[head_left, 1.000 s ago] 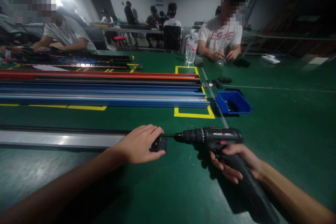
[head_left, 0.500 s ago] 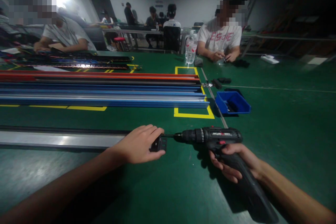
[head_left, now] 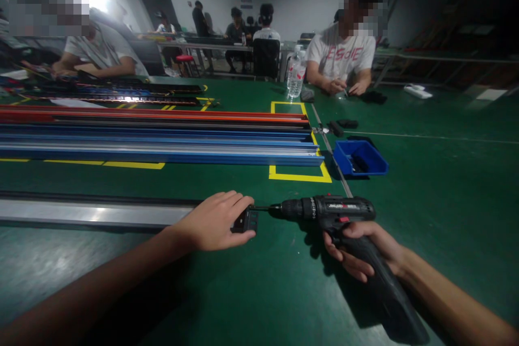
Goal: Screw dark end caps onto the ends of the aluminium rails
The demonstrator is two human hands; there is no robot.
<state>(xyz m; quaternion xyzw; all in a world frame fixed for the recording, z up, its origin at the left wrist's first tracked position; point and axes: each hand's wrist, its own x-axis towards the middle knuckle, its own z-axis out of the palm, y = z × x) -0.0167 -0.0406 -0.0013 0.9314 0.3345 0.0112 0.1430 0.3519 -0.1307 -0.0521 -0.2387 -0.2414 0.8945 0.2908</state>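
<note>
My left hand (head_left: 221, 221) is wrapped over the right end of a long silver metal profile (head_left: 97, 213), gripping the black end cap (head_left: 248, 221) there. The fingers hide part of that cap. A black cordless drill (head_left: 343, 211) lies level in my right hand (head_left: 365, 254), which is closed round its handle. The drill's long thin bit (head_left: 261, 207) points left, and its tip meets the end cap beside my left fingertips. Exactly where the tip sits, I cannot tell.
Beyond the profile lie blue profiles (head_left: 203, 157) and red ones (head_left: 243, 114) on the green table (head_left: 446, 189). A blue bin (head_left: 360, 159) holds dark parts. Water bottles (head_left: 295, 78) stand farther back. Across the table, a person (head_left: 340, 54) handles something small; another sits at left.
Both hands, the drill and the end cap keep their places. The view has shifted very slightly, and the person across has moved a little.
</note>
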